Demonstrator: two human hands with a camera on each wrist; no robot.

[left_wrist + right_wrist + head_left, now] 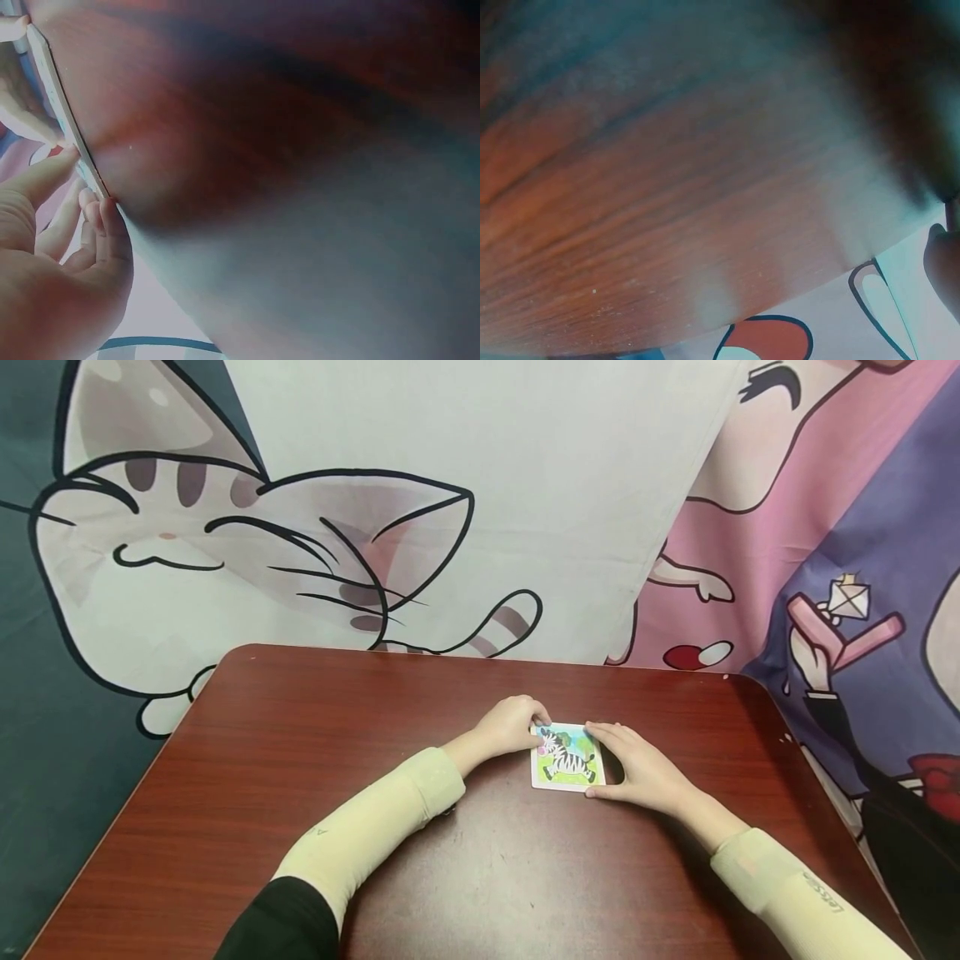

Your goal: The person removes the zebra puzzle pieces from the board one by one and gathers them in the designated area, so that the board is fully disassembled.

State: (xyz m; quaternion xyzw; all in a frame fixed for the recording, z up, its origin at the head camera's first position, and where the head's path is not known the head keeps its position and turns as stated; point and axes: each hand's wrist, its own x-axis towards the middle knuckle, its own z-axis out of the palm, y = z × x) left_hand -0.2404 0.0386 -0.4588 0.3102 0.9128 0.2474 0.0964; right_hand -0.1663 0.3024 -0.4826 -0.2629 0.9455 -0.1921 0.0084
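A small square zebra picture board (567, 760), pale-edged and thin, lies flat on the brown table between both hands. My left hand (513, 725) pinches its left side near the upper corner. In the left wrist view, the thumb of the left hand (67, 262) is on the face of the board (71, 120), with the other fingers curled at its edge. The right hand (637, 768) spans the right side, fingertips at the far corner and thumb at the near corner. Only a sliver of a hand (945, 266) shows in the right wrist view.
The brown wooden table (315, 827) has rounded far corners. Behind it hangs a cloth backdrop (585, 510) with a cartoon cat and other figures. Pale sleeves (375, 810) cover both forearms.
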